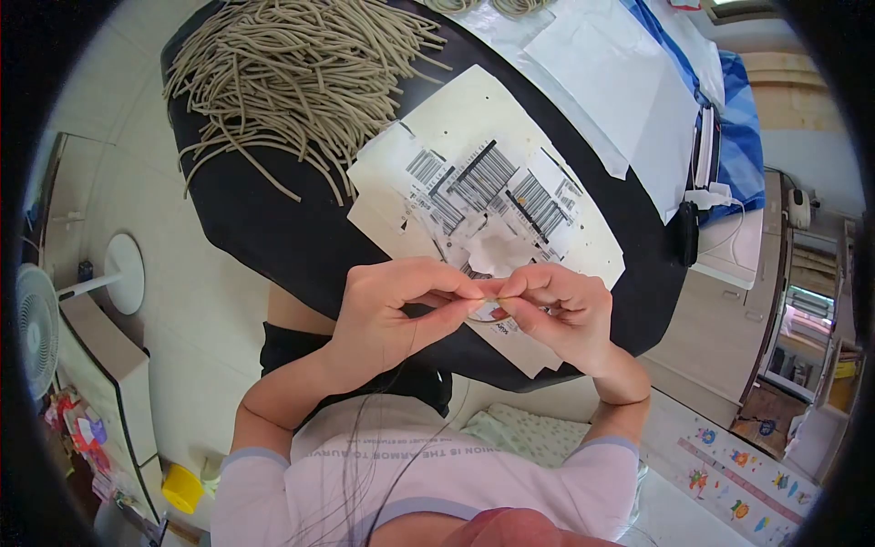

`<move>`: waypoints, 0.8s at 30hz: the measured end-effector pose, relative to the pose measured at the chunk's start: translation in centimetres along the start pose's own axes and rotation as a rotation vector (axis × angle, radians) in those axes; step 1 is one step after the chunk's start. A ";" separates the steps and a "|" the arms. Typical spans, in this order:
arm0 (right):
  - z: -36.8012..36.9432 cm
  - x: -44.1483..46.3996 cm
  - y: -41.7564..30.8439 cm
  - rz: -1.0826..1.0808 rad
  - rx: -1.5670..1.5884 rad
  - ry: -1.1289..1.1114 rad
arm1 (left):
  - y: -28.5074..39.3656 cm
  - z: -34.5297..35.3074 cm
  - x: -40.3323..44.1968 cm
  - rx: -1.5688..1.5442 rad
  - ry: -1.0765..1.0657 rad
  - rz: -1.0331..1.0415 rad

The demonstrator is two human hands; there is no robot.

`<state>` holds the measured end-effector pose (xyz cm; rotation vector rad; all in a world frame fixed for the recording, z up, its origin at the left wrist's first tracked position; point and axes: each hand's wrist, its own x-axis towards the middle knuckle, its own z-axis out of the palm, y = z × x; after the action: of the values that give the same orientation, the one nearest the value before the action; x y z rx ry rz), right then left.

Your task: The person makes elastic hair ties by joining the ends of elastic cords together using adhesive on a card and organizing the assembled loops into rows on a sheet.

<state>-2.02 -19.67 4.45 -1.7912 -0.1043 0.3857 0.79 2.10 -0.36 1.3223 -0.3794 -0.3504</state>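
Note:
My left hand [392, 301] and my right hand [561, 310] meet just above the near edge of the black table. Each is closed in a pinch, thumb against forefinger, with the fingertips almost touching. Between them shows a short bit of a thin, cord-like piece [492, 299]; the fingers hide most of it. Beneath the hands lies a pale cardboard sheet [469, 100] with several black-and-white barcode labels [492, 178] stuck on it. A whitish patch [499, 251] on the sheet is just beyond the fingertips.
A large heap of beige cords [292, 73] covers the table's far left. Coiled cords [519, 5] lie at the far edge. White sheets [602, 73] and a blue covering [740, 137] are at the far right. A fan [36, 328] stands at left, cabinets [702, 337] at right.

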 end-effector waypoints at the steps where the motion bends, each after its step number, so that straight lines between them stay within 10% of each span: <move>1: 0.0 0.0 0.1 -0.013 -0.004 -0.004 | -0.1 0.0 0.0 0.001 0.001 0.013; 24: 0.3 -0.2 0.3 -0.119 -0.029 0.010 | 0.5 0.1 -0.2 -0.003 0.010 0.021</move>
<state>-2.29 -19.56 4.14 -1.8055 -0.2091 0.2919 0.54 2.23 0.16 1.3162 -0.3841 -0.3271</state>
